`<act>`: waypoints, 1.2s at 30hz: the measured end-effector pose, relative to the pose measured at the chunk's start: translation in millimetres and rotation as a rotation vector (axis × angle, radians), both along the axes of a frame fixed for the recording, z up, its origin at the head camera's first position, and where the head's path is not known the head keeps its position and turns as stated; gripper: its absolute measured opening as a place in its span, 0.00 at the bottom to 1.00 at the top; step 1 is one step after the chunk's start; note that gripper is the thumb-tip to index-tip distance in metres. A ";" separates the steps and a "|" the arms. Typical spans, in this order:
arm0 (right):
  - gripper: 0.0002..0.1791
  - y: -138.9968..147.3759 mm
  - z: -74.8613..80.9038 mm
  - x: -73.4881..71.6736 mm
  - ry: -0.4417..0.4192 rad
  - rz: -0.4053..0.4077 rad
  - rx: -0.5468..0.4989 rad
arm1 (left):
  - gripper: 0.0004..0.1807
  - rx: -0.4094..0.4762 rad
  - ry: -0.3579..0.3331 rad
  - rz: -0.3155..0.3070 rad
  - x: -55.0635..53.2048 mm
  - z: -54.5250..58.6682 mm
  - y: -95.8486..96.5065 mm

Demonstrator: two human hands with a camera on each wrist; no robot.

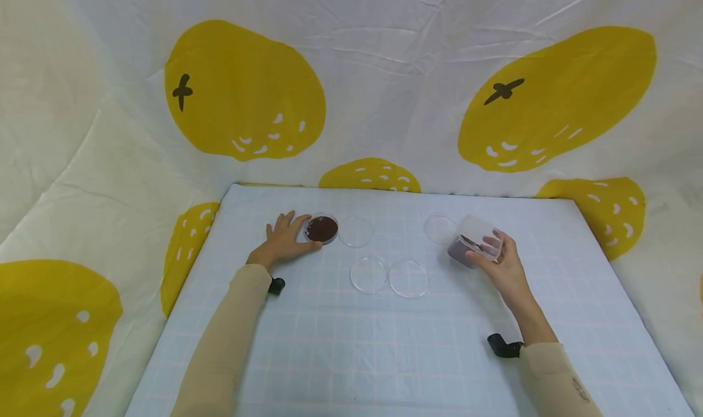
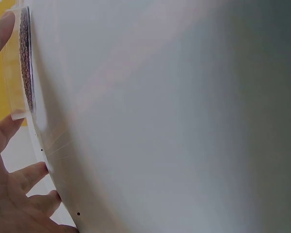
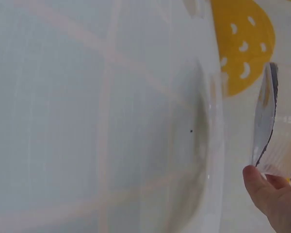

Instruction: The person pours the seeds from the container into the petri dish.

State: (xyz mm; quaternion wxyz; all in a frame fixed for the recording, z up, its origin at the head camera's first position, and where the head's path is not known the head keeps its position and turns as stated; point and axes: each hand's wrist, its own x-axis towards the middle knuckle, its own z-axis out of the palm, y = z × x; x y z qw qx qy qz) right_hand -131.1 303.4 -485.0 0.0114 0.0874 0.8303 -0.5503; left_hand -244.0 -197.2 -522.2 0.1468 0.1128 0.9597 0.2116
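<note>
A round clear petri dish (image 1: 321,229) with reddish-brown granules sits on the table at the back left. My left hand (image 1: 284,241) holds it between thumb and index finger while the other fingers spread on the cloth. In the left wrist view, the granules form a layer along one side of the dish (image 2: 25,63). My right hand (image 1: 506,267) grips a clear plastic tub (image 1: 476,232), tilted above the table at the right. Dark grains lie in its lower part. The right wrist view shows the fingertips at the tub's (image 3: 266,116) edge, most of the hand being cut off.
Beside the filled dish lies a clear round dish (image 1: 357,232). Two more, a left one (image 1: 369,275) and a right one (image 1: 408,278), lie side by side nearer the middle. Another clear round piece (image 1: 439,228) is just left of the tub. A pale checked cloth (image 1: 340,350) covers the table.
</note>
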 end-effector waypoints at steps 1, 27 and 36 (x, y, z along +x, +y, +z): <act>0.57 4.0 -0.3 1.2 -0.003 -0.006 0.000 | 0.56 0.000 0.000 0.000 -0.2 -0.3 0.1; 0.62 73.4 -18.9 15.6 -0.098 -0.201 0.033 | 0.56 0.006 -0.001 0.003 -2.8 -1.6 -0.2; 0.63 93.3 -30.4 12.7 -0.122 -0.176 0.021 | 0.56 0.006 -0.006 0.005 -2.2 -1.8 -0.1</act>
